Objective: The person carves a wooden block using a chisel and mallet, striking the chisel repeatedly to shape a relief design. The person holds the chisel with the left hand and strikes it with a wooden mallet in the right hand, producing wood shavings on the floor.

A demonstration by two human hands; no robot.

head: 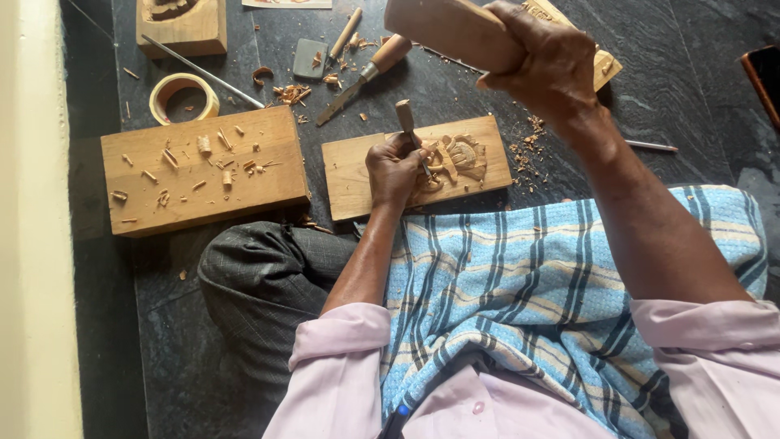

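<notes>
Chisel (410, 130), wooden-handled, sits in the left hand (396, 169), fist clenched round the shank w/ handle butt sticking up and away from the body, blade end angled down onto the carved wood panel (382, 167). Long axis runs steeply, near upright, tilted slightly toward the panel's far edge; the tip itself is hidden behind the fingers and the relief carving (457, 158), so exact contact pt can't be read.

Right hand (543, 61) is clenched on a wooden mallet (451, 31), held high and beyond the panel's far right corner. Mallet head lies up and to the right of the chisel butt, well apart from it; mallet's long axis points leftward, roughly toward that butt. So the butt lies down-left from the mallet grip. Left hand is the nearer one to the carving, heel resting on the panel face.

Panel lies flat on the dark stone floor (699, 73), near edge just at the person's blue striped cloth (520, 284).

Left of the panel: a bigger plain wood block (203, 171) strewn w/ chips. Beyond that block: a tape roll (184, 97) and a thin metal rod (203, 71). Beyond the panel, just past its far-left corner: a spare chisel (366, 77) lying diagonal, a small grey sharpening stone (309, 58), loose shavings (291, 93) between.
</notes>
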